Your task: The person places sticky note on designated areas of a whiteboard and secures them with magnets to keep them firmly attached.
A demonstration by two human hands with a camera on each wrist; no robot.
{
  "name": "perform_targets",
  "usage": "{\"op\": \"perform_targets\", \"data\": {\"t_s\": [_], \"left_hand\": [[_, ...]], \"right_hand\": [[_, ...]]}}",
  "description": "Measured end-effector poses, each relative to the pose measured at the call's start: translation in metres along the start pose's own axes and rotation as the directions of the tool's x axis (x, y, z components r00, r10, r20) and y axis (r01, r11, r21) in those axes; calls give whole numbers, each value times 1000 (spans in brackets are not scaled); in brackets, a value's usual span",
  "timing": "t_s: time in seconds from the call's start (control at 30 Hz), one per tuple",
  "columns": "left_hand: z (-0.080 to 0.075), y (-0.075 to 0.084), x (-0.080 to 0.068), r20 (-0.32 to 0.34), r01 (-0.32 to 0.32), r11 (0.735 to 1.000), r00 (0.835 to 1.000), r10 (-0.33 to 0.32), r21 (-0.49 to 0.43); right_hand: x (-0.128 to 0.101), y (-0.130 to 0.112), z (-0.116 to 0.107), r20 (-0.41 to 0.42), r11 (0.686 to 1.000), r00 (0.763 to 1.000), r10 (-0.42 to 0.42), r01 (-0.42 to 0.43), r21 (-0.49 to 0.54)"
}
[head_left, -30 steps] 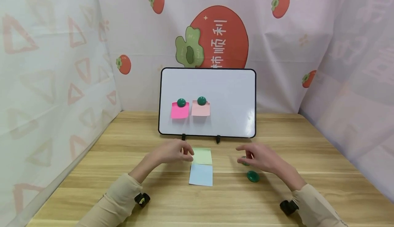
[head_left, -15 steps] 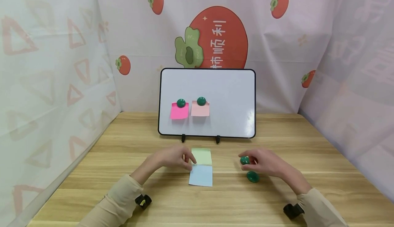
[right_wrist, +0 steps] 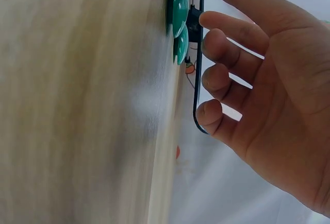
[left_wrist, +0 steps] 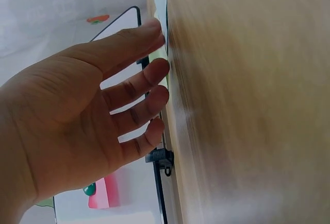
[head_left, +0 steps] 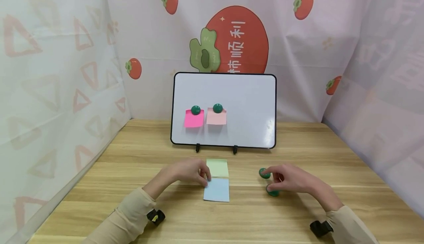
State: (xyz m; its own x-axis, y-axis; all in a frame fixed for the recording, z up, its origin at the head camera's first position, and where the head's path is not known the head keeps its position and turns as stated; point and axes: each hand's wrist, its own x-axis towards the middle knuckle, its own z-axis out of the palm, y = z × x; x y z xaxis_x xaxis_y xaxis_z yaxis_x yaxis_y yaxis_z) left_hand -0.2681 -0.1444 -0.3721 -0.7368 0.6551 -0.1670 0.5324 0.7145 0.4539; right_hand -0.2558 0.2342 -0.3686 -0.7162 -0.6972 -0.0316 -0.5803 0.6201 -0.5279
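Observation:
Two sticky notes lie flat mid-table: a yellow-green note and, nearer me, a blue note. My left hand rests with straight fingers at the notes' left edge, where the two meet; the left wrist view shows the left hand empty, its fingertips at the table. Two green magnets lie to the right: the far magnet and the near magnet, half hidden under my right hand. In the right wrist view my right hand hovers loosely curled beside both magnets, gripping neither.
A small whiteboard stands on a stand behind the notes, with a bright pink note and a pale pink note each pinned by a green magnet. Cloth walls close the table's left, back and right.
My right hand has drawn back toward me, from over the far magnet to over the near one. My left hand slid slightly nearer along the notes' edge.

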Motion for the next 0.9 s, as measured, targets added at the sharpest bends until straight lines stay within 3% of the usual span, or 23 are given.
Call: {"op": "perform_targets", "data": {"t_s": [0.43, 0.63, 0.9], "left_hand": [[2, 1, 1, -31, -9, 999, 999, 11, 51], [2, 4, -1, -12, -12, 996, 1000, 13, 87], [4, 5, -2, 16, -11, 998, 1000, 10, 63]], "right_hand": [[-9, 15, -2, 90, 997, 996, 24, -30, 70], [-11, 20, -3, 143, 992, 990, 7, -25, 122], [-11, 26, -1, 180, 988, 984, 14, -42, 151]]}}
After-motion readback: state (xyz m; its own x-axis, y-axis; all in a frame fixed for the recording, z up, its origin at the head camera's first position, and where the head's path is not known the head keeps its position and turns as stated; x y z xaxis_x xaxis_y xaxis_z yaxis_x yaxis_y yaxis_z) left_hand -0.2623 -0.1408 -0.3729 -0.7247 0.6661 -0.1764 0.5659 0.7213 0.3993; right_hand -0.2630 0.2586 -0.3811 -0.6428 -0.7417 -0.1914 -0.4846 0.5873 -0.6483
